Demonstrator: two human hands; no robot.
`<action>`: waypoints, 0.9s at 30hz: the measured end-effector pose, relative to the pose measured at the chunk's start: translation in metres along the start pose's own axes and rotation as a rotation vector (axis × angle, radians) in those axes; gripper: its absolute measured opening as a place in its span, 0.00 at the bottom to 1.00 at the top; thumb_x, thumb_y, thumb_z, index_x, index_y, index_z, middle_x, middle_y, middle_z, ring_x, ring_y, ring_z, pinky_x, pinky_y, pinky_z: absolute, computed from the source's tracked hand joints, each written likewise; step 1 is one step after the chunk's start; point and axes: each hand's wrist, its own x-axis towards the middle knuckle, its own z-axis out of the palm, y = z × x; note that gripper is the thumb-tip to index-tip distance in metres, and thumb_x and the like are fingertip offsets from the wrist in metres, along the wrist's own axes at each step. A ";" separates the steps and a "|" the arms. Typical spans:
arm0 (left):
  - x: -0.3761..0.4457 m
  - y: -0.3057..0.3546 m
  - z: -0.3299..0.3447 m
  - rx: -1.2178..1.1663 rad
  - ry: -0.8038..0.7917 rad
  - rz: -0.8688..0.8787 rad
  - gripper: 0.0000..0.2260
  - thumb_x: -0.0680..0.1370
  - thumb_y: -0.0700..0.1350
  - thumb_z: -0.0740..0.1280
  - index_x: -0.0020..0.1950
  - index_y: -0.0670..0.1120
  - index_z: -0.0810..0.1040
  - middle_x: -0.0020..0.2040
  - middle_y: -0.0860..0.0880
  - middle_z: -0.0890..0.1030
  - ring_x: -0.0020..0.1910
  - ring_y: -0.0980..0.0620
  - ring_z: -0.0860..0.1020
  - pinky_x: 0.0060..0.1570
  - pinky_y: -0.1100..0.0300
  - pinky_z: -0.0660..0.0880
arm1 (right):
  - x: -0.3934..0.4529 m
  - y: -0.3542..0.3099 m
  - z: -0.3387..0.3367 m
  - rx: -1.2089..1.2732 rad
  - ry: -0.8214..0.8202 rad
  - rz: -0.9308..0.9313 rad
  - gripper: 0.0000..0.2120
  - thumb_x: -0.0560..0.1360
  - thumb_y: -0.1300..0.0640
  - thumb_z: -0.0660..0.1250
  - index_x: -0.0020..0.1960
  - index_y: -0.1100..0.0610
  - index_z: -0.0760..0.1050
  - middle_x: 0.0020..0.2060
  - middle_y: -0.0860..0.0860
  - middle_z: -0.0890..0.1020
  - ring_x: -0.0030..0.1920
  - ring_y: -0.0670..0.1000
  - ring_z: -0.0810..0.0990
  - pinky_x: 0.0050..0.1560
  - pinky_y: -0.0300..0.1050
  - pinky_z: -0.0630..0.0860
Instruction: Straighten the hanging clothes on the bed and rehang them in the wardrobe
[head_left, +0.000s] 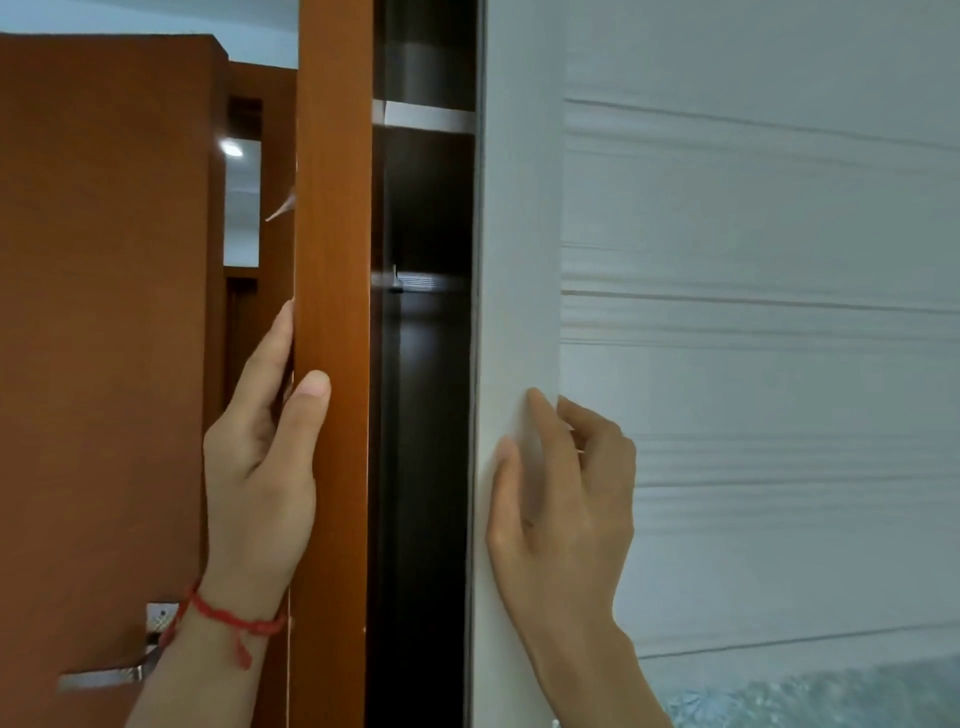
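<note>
- Left hand (260, 457) wraps the wooden wardrobe frame (332, 312), thumb in front, fingers behind.
- Right hand (561, 499) presses, fingers loosely bent, on the white sliding door (753, 260), gripping nothing.
- Between both hands: the dark wardrobe opening (426, 415); no clothes visible.

wardrobe (727, 312) | white sliding door slightly open | interior dark, contents unclear

A wooden post (332, 260) stands left of the wardrobe opening (423, 415), the sliding door (727, 312) right.
</note>
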 end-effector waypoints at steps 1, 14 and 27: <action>0.000 0.001 0.000 -0.024 0.003 -0.010 0.20 0.73 0.52 0.58 0.66 0.60 0.65 0.57 0.70 0.76 0.59 0.65 0.75 0.56 0.66 0.75 | -0.002 -0.003 0.003 0.020 0.002 -0.023 0.16 0.73 0.57 0.63 0.60 0.57 0.74 0.55 0.53 0.70 0.51 0.50 0.72 0.41 0.30 0.68; 0.000 -0.003 -0.002 -0.026 0.008 -0.039 0.21 0.74 0.55 0.59 0.67 0.59 0.67 0.66 0.61 0.72 0.67 0.62 0.69 0.68 0.54 0.68 | -0.015 -0.033 0.020 0.139 -0.032 -0.144 0.15 0.74 0.58 0.64 0.60 0.55 0.70 0.57 0.53 0.70 0.52 0.51 0.73 0.46 0.36 0.72; 0.006 -0.003 -0.015 0.004 -0.070 -0.042 0.32 0.65 0.70 0.62 0.67 0.62 0.67 0.65 0.60 0.74 0.64 0.57 0.73 0.61 0.54 0.74 | 0.023 -0.008 -0.009 0.657 -0.218 0.105 0.11 0.72 0.60 0.66 0.51 0.48 0.81 0.44 0.44 0.83 0.42 0.40 0.80 0.41 0.27 0.74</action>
